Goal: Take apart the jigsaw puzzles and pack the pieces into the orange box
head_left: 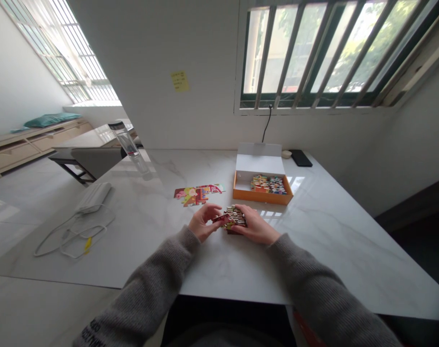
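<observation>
A stack of jigsaw pieces [235, 217] sits on the marble counter [313, 250] between the hands, its long axis running away from the person. The left hand [204, 221], fingers half-curled, pinches a red piece [221, 220] projecting leftward from the stack; the right hand [254, 224], partly closed, grips the stack's right side.

the held puzzle pieces [235, 217] are partly hidden and unclear

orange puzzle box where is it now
Head view: the orange box sits on the marble table beyond the right hand, with puzzle pieces to its left.
</observation>
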A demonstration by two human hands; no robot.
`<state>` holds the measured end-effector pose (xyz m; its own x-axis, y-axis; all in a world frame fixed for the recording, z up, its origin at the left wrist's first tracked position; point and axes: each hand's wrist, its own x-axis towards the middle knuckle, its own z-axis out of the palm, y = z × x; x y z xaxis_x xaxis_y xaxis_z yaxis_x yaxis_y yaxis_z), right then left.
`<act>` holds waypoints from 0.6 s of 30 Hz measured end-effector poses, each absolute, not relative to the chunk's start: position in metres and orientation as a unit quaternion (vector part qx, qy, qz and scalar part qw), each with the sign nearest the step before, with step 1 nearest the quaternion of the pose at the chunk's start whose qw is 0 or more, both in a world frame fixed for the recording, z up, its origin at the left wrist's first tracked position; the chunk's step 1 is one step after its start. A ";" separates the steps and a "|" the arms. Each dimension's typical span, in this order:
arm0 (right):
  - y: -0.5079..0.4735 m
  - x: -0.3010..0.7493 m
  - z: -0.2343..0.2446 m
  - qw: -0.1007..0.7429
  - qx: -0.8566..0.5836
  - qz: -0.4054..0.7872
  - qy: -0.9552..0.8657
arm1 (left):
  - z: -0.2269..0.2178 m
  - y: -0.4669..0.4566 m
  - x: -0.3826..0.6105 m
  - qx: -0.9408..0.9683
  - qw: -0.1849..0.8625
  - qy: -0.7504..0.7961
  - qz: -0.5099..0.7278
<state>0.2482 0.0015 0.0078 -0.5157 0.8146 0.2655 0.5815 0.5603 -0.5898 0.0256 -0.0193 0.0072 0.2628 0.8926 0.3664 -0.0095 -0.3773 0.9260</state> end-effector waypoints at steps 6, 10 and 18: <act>0.002 0.249 0.008 0.255 -0.419 0.219 -0.843 | 0.011 -0.021 0.023 0.771 0.378 0.299 0.417; 0.001 0.248 0.011 0.247 -0.423 0.222 -0.843 | 0.001 -0.020 0.025 0.799 0.327 0.347 0.365; -0.002 0.250 0.016 0.243 -0.419 0.237 -0.842 | -0.011 -0.017 0.026 0.776 0.352 0.389 0.351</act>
